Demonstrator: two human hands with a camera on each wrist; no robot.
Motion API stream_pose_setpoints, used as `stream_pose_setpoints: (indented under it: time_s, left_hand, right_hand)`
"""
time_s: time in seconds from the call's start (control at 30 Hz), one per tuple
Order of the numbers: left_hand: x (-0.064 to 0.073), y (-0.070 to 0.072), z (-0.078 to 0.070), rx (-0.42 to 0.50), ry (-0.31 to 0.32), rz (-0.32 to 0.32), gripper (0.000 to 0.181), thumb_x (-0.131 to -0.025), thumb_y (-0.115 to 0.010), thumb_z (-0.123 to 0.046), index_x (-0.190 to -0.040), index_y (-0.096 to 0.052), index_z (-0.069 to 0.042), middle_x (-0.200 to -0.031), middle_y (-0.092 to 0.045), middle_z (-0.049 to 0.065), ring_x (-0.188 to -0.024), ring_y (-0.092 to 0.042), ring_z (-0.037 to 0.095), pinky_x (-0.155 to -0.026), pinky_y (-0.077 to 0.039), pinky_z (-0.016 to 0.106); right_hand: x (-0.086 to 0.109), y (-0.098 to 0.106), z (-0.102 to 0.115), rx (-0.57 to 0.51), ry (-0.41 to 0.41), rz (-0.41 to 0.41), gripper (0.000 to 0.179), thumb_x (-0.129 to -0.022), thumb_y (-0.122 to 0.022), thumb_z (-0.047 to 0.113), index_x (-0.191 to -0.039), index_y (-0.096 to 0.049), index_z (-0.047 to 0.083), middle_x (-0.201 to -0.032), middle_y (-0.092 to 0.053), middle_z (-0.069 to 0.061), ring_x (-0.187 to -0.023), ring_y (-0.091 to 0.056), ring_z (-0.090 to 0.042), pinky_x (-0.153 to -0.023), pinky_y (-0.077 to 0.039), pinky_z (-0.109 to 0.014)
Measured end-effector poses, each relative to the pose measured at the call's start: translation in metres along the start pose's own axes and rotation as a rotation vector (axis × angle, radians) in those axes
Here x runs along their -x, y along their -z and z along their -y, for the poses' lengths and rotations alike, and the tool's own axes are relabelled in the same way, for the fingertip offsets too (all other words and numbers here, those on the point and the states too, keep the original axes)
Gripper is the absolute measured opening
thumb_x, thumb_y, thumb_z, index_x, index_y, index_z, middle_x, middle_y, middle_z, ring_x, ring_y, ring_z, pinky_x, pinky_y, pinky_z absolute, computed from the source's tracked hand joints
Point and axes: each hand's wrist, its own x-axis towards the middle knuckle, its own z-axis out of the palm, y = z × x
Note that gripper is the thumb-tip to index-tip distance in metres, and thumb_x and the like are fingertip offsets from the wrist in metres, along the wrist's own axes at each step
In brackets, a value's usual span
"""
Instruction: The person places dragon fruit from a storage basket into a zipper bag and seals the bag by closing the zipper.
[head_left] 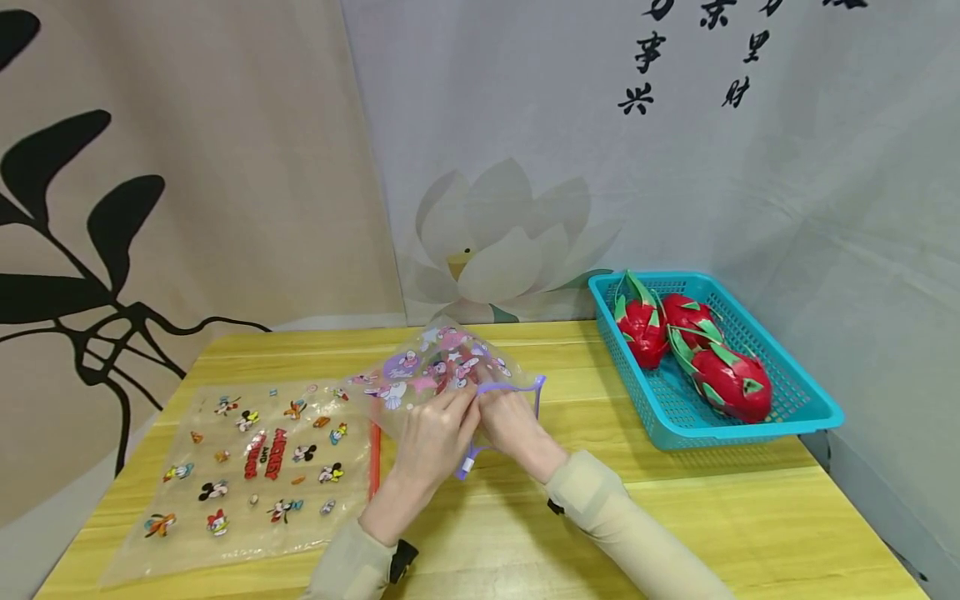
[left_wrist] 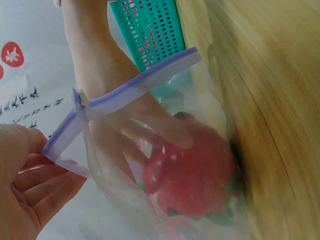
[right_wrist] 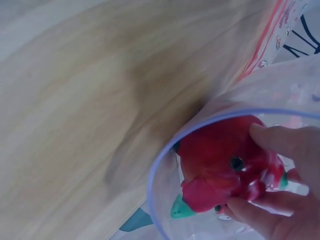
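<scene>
A clear zip bag with a purple zip edge and pink cartoon prints lies tilted at the table's middle, its mouth toward me. My left hand pinches the purple rim of the mouth between thumb and fingers. Through that mouth reaches my right hand, its fingers and thumb round a red dragon fruit inside the bag. Green leaf tips show on the fruit in both wrist views. From the head view the bag and hands mostly hide this fruit.
To the right, a turquoise basket holds three red dragon fruits with green leaves. A second clear zip bag with cartoon prints and a red zip edge lies flat on the left of the wooden table. Cloth hangs behind the table.
</scene>
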Motion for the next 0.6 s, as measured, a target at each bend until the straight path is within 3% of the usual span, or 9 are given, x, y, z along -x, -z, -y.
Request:
stream_pose_setpoints:
  time_s: [0.1,0.23,0.6]
  left_hand:
    - [-0.0001,-0.0002,-0.0002,0.002,-0.007,-0.006,0.012,-0.078,-0.072,-0.004,-0.090,-0.073,0.000,-0.079,-0.074,0.010,-0.066,-0.071,0.022,-0.055,-0.057,0.025]
    - [-0.0001,-0.0007,-0.0002,-0.006,-0.013,-0.008,0.013,-0.077,-0.072,-0.005,-0.090,-0.073,0.000,-0.079,-0.074,0.010,-0.066,-0.071,0.022,-0.055,-0.057,0.026]
    - [-0.0008,-0.0005,-0.0015,-0.002,-0.024,-0.008,0.014,-0.077,-0.072,-0.004,-0.090,-0.072,0.000,-0.079,-0.074,0.010,-0.065,-0.071,0.022,-0.054,-0.056,0.025]
  right_hand:
    - [-0.0016,-0.0018,-0.0008,-0.006,-0.003,-0.011,0.036,-0.076,-0.073,0.016,-0.108,-0.063,0.004,-0.115,-0.061,-0.012,-0.092,-0.064,-0.023,-0.076,-0.056,-0.030]
    - [-0.0035,-0.0023,-0.0013,0.001,0.004,-0.003,0.035,-0.077,-0.071,0.015,-0.109,-0.062,0.004,-0.115,-0.059,-0.013,-0.103,-0.061,-0.026,-0.090,-0.053,-0.035]
    - [-0.0083,-0.0034,-0.0004,0.110,0.003,0.024,0.035,-0.079,-0.070,0.020,-0.111,-0.062,0.008,-0.112,-0.061,-0.008,-0.105,-0.060,-0.022,-0.094,-0.051,-0.031]
